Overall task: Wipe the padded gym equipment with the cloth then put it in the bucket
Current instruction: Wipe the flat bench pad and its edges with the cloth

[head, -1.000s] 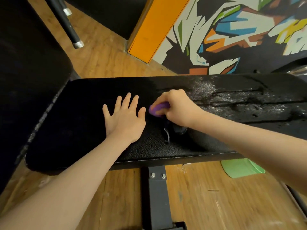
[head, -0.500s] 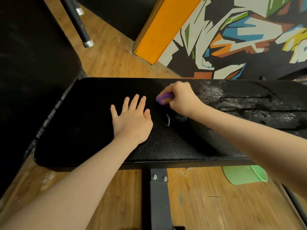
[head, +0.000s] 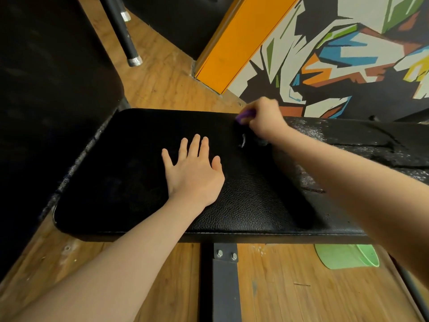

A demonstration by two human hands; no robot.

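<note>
Here right hand [head: 263,118] grips purple cloth [head: 245,115] on bench pad [head: 255,205]; no legible writing.

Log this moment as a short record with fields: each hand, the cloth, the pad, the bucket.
left hand: flat, fingers spread, pressing on the pad
right hand: gripping the cloth at the pad's far edge
cloth: purple, mostly hidden in the fist
pad: black, cracked and worn on the right side
bucket: green, on the wooden floor beneath the pad's near edge, partly hidden
</note>
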